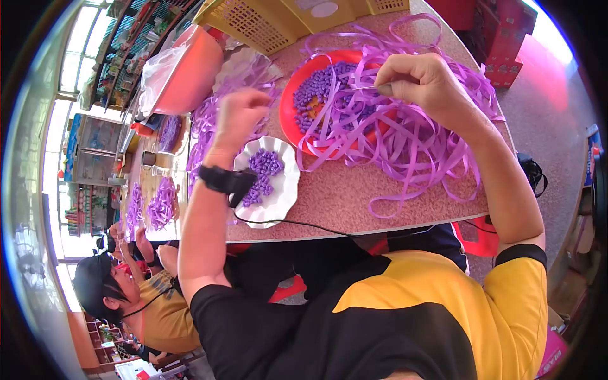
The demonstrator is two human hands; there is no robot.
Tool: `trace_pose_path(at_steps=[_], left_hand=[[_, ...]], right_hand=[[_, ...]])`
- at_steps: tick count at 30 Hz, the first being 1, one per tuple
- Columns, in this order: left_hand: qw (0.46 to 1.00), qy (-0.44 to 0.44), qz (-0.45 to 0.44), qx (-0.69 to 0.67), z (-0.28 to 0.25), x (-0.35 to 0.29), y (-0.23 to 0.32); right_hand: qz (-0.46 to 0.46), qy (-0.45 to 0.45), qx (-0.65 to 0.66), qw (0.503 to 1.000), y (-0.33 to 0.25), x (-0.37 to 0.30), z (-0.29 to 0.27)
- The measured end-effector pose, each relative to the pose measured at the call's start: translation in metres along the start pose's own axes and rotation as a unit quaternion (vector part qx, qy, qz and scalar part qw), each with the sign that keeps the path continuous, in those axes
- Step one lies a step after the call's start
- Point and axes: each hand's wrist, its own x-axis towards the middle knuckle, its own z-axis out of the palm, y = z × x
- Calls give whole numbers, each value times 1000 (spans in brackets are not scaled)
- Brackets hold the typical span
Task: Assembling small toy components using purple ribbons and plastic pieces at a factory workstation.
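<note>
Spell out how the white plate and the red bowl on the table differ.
The white plate has a wavy rim; the red bowl has a smooth, rounded one. The bowl looks wider than the plate. Purple ribbons drape over the bowl, while none lie across the plate. Both hold small purple pieces.

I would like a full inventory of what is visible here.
table: one, pink, centre
bowl: one, red, upper centre
plate: one, white, beside bowl
pieces: many, purple, in bowl, on plate
ribbons: many, purple, around bowl, also left
crate: one, yellow, top
basin: one, orange, upper left
boxes: several, red, upper right
shelves: several, dark, upper left
cable: one, black, table's edge
co-worker: one clear, yellow top, lower left
wristband: one, black, left wrist
shirt: one, black-yellow, bottom
left hand: one, bare, left of bowl
right hand: one, bare, over ribbons
</note>
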Motion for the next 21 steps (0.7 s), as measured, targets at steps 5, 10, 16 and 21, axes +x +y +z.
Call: trace_pose_path(at_steps=[5, 10, 16, 21], left_hand=[[987, -119, 73, -75, 42, 1, 8], [986, -122, 114, 5, 58, 7, 13], [987, -129, 98, 15, 61, 13, 12], [992, -65, 78, -75, 51, 24, 13]], right_hand=[[-6, -1, 14, 1000, -1, 3, 5], [-11, 2, 22, 1000, -5, 1, 3], [-22, 2, 14, 1000, -2, 0, 5], [-5, -21, 28, 999, 2, 3, 8]])
